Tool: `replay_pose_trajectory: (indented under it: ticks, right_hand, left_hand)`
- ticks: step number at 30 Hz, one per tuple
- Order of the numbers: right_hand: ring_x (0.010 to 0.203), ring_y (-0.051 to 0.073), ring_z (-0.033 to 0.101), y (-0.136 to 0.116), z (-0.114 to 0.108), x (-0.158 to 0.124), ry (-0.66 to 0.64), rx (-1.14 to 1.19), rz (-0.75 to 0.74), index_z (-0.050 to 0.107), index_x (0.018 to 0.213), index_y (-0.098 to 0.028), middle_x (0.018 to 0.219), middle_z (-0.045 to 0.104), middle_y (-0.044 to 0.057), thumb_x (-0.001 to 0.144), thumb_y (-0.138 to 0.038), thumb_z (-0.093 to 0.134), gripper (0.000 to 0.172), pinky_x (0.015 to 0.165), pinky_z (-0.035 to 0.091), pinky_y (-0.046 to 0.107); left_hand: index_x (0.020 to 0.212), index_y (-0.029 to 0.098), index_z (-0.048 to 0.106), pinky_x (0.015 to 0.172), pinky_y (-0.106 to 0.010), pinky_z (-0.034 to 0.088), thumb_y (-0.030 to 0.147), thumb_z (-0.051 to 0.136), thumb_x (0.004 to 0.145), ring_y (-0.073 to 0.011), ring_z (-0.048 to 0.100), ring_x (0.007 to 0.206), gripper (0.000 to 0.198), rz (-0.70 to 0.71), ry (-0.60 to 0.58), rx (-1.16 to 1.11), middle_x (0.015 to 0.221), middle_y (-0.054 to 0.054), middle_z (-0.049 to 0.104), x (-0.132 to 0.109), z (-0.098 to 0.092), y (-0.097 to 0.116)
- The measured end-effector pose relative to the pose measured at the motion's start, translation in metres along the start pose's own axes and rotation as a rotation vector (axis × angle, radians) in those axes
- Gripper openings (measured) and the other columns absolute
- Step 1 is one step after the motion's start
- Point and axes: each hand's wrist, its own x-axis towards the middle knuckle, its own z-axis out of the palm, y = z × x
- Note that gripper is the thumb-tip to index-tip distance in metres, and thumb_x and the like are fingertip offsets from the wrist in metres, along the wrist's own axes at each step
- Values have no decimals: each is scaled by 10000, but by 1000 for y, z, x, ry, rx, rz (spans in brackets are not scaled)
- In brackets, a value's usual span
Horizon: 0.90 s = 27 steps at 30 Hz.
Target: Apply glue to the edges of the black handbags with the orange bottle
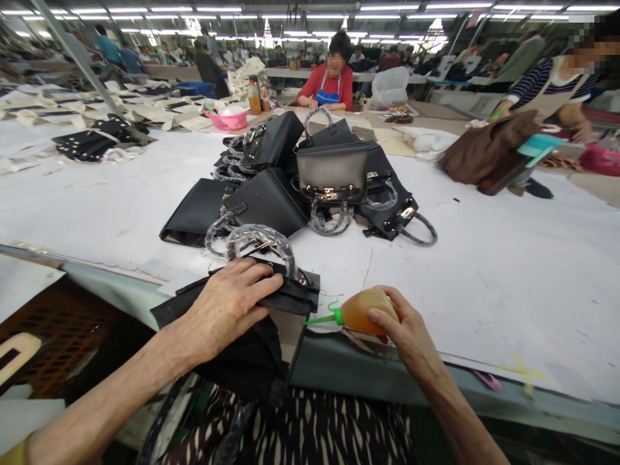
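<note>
One bottle (361, 312) in right hand (407, 330)

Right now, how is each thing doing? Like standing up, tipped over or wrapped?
Amber squeeze bottle with green nozzle: tipped sideways, held in right hand.
Soft black bag: held in left hand.
Its looped handle: wrapped in clear plastic.
Boxy black bags: heaped on white tabletop.
Round pink plastic basin: holding things.
Tall amber bottle: upright.

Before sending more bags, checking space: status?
Left hand holds black bag. Right hand grips amber bottle. Green nozzle near bag's edge. Bag pile just beyond.
</note>
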Motion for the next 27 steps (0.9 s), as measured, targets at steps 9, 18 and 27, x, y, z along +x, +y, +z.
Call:
replay_pose_trajectory:
  ticks: [9,18,27]
  right_hand:
    - [622,150,517,-8,1,-9,-13,11,6,533,1043,-204,774,574,-7,683,-514,707,506,457,409,206]
    - [608,146,481,-20,5,-27,4,10,78,540,1066,-211,733,553,-18,676,-487,681,498,465,375,214]
    - [617,141,467,1,2,-30,-91,85,91,508,1111,-226,751,551,-16,673,-585,712,602,443,356,194]
  left_hand:
    - [1128,125,564,785,-447,513,70,635,768,-300,573,928,371,6,4,-3,1071,-136,624,1,-1,1]
    - [1129,120,558,767,-467,521,65,649,762,-310,574,913,383,6,-2,-14,1066,-141,620,0,0,0]
    - [1127,120,556,750,-468,523,74,639,781,-311,578,904,359,4,1,-16,1062,-141,619,0,0,0]
